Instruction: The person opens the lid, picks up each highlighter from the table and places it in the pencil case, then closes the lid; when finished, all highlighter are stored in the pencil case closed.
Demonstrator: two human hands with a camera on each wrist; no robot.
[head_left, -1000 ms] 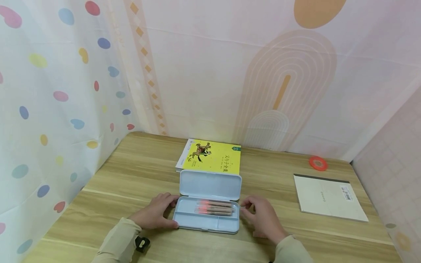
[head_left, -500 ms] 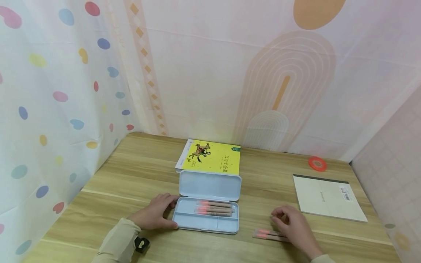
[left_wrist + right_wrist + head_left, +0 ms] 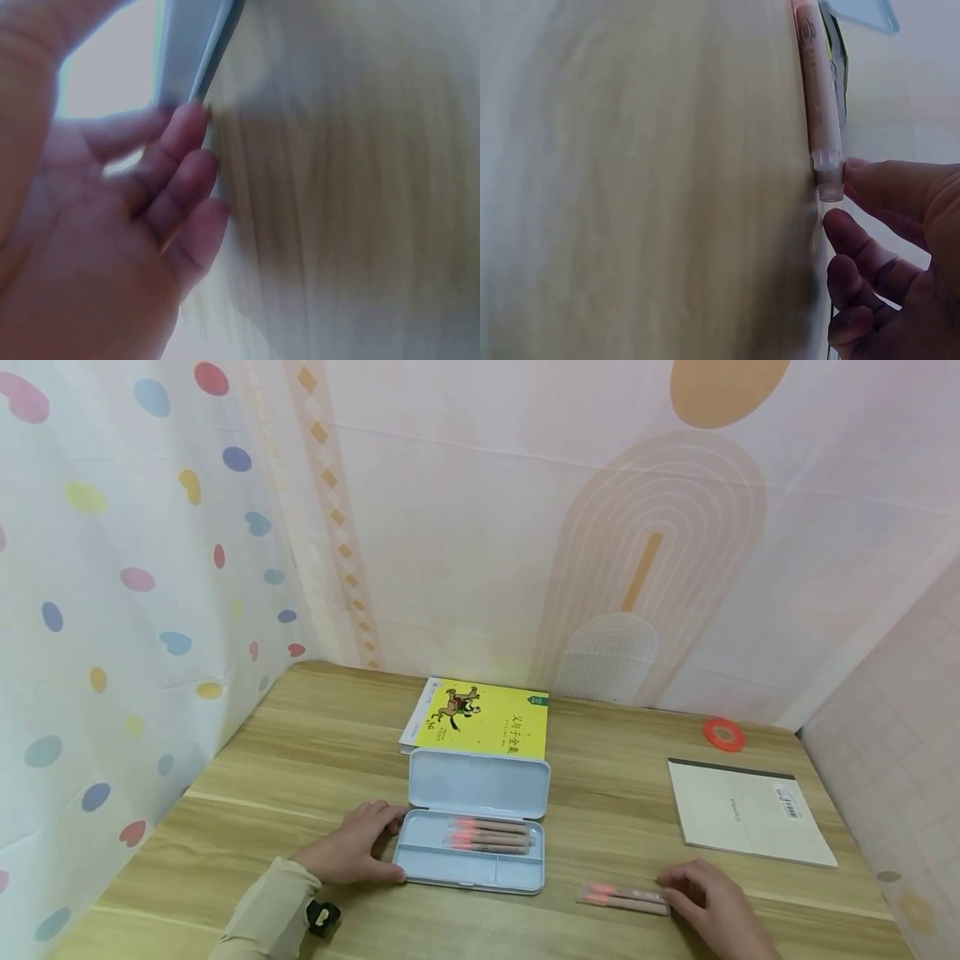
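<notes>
A light-blue pencil case (image 3: pixel 471 870) stands with its lid raised on the wooden table. Several highlighter pens (image 3: pixel 491 837), tan with glowing orange-pink ends under clear caps, lie in its back compartment. My left hand (image 3: pixel 356 843) holds the case's left end, thumb at the front corner and forefinger at the back one. In the left wrist view its fingertips (image 3: pixel 196 165) curl against the case's edge. Two more highlighters (image 3: pixel 626 899) lie side by side on the table to the right. My right hand (image 3: pixel 708 902) is at their right ends, thumb and forefinger parted around one pen's end (image 3: pixel 829 184).
Behind the case lies a yellow book (image 3: pixel 495 718) with a cartoon cover. A cream notebook (image 3: pixel 753 814) with a barcode label lies at the right. Beyond it is a red-orange ring of tape (image 3: pixel 724 735). Patterned curtains (image 3: pixel 480 527) hang along the table's back and sides.
My right hand has moved from the case's right end, rightward and nearer, to the ends of the two loose highlighters. The left hand and the case have stayed put.
</notes>
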